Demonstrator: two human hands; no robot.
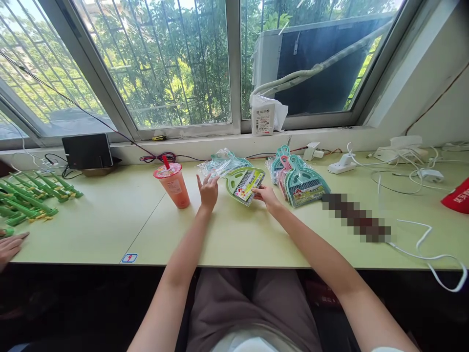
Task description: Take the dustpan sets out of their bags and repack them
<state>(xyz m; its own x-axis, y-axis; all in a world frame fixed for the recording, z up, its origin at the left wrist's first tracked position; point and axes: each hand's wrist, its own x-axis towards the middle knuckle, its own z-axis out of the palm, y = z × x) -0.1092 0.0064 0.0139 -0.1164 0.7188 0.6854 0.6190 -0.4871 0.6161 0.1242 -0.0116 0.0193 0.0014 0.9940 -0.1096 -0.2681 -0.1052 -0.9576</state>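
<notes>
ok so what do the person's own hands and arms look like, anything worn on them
The left hand and right hand look bare: no gloves, watch or bracelet visible. The forearms are uncovered, with a pale sleeve edge just showing on the right arm.

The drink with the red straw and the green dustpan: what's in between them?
The head view shows the person's left hand between the drink and the green dustpan.

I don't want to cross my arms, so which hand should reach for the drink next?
Probably your left hand: it's just beside the drink, fingers spread, while your right hand is farther off, holding the green dustpan.
</notes>
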